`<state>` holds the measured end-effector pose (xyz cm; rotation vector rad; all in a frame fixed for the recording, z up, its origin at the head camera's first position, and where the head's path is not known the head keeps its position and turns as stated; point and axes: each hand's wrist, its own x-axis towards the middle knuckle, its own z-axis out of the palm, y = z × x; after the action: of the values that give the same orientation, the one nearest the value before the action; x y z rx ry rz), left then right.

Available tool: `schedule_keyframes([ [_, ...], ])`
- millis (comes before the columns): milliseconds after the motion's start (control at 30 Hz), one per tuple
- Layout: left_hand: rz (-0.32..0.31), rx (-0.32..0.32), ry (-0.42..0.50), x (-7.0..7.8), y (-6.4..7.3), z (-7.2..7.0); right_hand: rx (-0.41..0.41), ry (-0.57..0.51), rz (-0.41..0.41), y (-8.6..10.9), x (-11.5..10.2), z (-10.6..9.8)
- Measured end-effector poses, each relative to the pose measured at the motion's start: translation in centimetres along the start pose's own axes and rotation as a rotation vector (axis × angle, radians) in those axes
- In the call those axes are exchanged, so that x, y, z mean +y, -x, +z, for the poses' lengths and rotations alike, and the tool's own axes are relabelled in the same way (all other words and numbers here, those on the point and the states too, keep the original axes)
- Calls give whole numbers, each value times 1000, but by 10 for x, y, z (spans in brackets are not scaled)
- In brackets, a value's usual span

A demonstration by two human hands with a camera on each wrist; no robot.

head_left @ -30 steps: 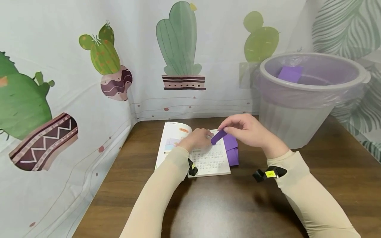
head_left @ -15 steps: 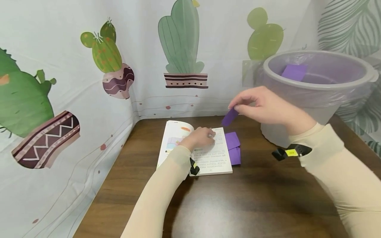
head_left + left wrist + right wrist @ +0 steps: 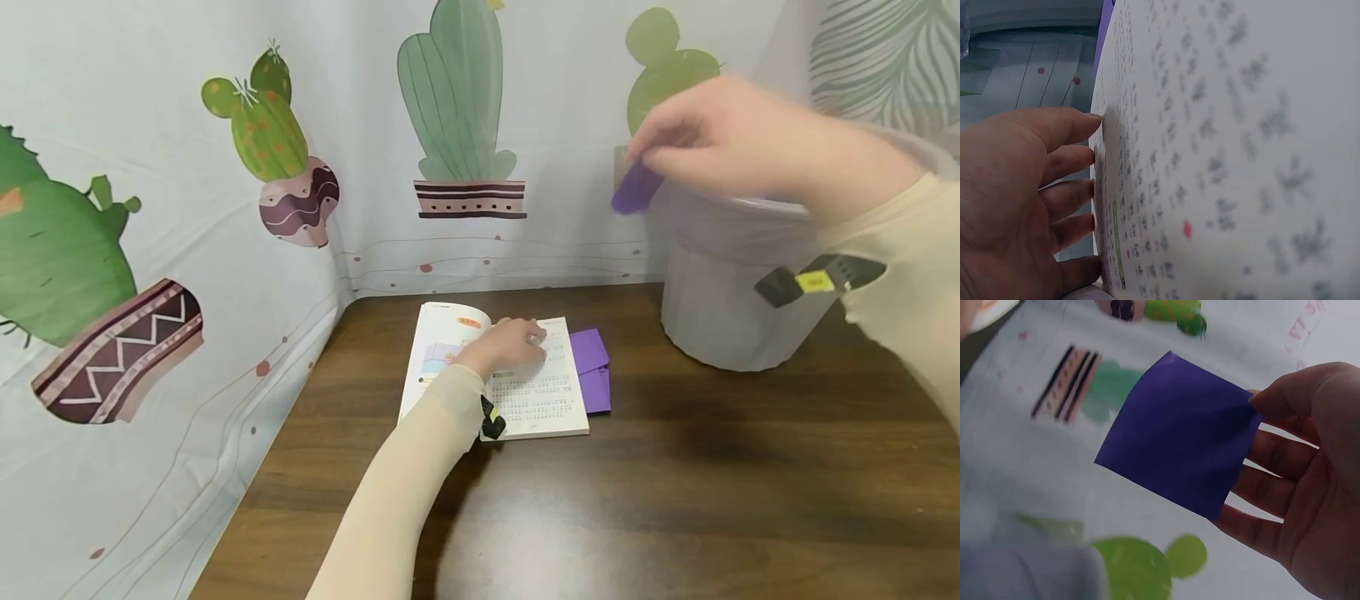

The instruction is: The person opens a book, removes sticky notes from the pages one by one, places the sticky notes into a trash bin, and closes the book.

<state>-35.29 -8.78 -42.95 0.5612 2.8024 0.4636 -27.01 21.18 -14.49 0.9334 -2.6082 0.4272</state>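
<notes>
My right hand [image 3: 738,146] pinches a square sheet of purple paper [image 3: 1182,437] by one corner, thumb on top. It is up in the air in front of the bin [image 3: 738,308], and the hand and forearm hide much of the bin's rim. My left hand [image 3: 506,343] rests on the right page of an open book [image 3: 540,408], fingertips pressing the printed page. In the left wrist view the fingers [image 3: 1069,162] are spread and gently bent against the paper. More purple paper pieces [image 3: 594,375] stick out from beneath the book's right side.
The book lies on a dark wooden table [image 3: 675,492]. A cloth with printed cacti [image 3: 457,100] hangs behind the table and along its left side. The tall grey bin stands at the back right.
My right hand has risen and moved right from the book toward the bin, carrying the purple paper. The left hand has stayed on the page. The head view has shifted slightly.
</notes>
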Motion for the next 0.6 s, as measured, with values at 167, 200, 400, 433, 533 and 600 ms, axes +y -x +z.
schedule_keyframes([
  [167, -1, 6, -5, -1, 1, 1, -72, 122, 131, -17, 27, -33],
  [200, -2, 5, -3, -1, 2, 1, -95, 123, 162, -20, 34, -38],
  [400, -4, 2, -7, -1, 3, 2, -142, -76, 357, -31, 75, -57],
  [433, -5, 3, -11, -2, 3, 2, -128, -119, 376, -32, 81, -58],
  [533, -4, 3, -19, -2, 4, 2, -89, -138, 393, -38, 93, -62],
  [600, -2, 0, -19, -2, 5, 2, -72, -114, 400, -41, 100, -64],
])
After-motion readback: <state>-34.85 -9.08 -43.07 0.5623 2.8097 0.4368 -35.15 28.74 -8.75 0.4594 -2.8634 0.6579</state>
